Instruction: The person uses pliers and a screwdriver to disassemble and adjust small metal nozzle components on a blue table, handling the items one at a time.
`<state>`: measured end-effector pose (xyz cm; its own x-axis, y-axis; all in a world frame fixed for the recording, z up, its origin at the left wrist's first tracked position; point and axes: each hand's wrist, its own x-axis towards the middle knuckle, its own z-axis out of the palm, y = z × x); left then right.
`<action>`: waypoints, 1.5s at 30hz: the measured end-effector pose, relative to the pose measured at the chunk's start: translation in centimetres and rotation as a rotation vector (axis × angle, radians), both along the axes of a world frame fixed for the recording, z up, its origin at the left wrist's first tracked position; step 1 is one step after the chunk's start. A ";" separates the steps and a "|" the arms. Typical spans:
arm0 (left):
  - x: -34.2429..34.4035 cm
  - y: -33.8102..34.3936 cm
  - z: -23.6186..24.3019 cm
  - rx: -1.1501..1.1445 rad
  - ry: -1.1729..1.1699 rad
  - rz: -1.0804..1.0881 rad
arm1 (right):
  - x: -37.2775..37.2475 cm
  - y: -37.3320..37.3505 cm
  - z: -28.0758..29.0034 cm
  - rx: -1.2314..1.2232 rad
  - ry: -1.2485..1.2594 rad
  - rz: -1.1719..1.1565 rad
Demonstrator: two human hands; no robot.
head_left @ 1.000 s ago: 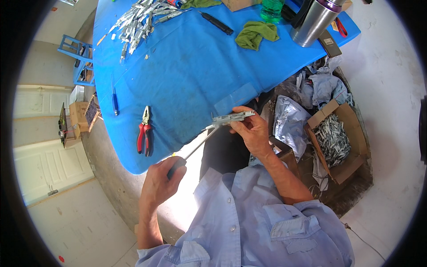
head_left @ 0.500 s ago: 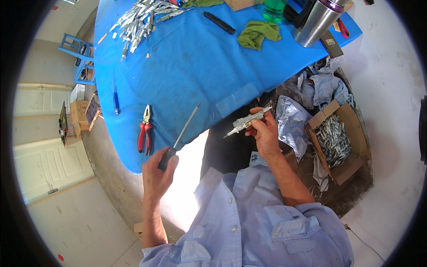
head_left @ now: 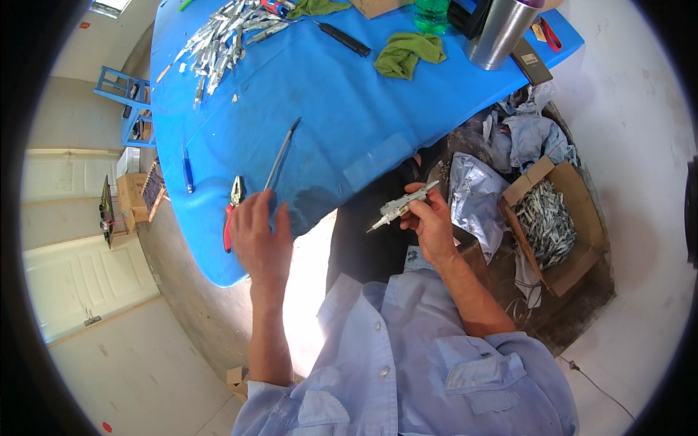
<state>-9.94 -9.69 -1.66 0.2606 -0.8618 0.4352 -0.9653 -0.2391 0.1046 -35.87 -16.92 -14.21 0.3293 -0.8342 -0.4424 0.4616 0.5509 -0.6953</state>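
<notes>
My left hand [head_left: 263,236] is over the table's near edge, its fingers stretched and somewhat apart. Beyond it a screwdriver [head_left: 282,154] points away across the blue cloth; the hand hides its handle. Partly covered by the same hand are pliers with red handles [head_left: 228,225]. In my right hand [head_left: 434,229], above my lap, a slim silvery metal piece [head_left: 398,207] with a narrow pale tip is pinched between thumb and fingers. The tip points left and toward me.
Similar metal pieces [head_left: 222,51] lie heaped at the far left of the table [head_left: 320,87]. Also on it are a blue-handled screwdriver [head_left: 187,174], a black tool [head_left: 343,39], a green cloth [head_left: 408,55] and a steel flask [head_left: 498,36]. At right stands a carton of metal pieces [head_left: 547,225].
My left hand has moved forward and its fingers have opened from the screwdriver, which now lies farther onto the table. The right hand still holds the metal piece, nearly in place.
</notes>
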 end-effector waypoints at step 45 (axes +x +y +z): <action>-19.3 -7.2 1.8 0.161 0.767 -0.698 | -2.1 2.4 -1.8 -0.048 0.063 -0.045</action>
